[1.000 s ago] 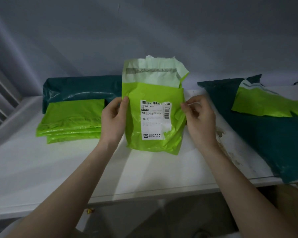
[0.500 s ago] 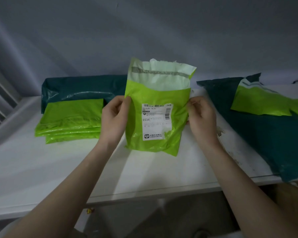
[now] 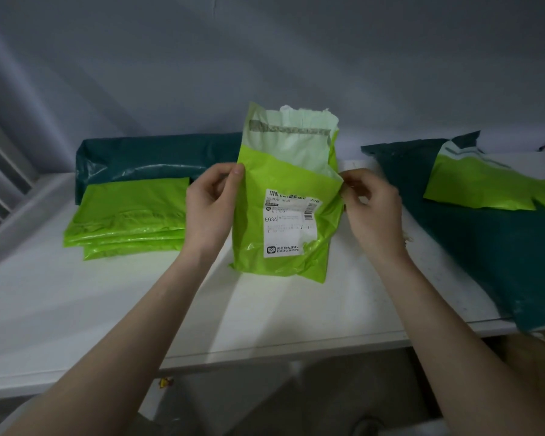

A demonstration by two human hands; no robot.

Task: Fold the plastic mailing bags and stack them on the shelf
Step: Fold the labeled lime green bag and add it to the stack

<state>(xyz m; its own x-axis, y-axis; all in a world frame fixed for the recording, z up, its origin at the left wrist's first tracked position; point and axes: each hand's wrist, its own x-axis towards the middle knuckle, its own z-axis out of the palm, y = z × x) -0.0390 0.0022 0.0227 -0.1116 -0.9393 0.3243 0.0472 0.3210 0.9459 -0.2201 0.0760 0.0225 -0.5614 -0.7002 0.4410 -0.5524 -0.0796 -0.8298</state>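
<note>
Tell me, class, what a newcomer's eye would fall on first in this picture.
First the bright green mailing bag with a white label, held upright at the centre over the white shelf, the left hand and the right hand pinching its side edges. Next, the stack of folded green bags at the left, with a dark green bag behind it.

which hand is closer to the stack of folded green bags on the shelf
Left. The left hand pinches the labelled bag's left edge, just right of the folded green stack. The right hand grips that bag's opposite edge, so the held bag lies between it and the stack.
</note>
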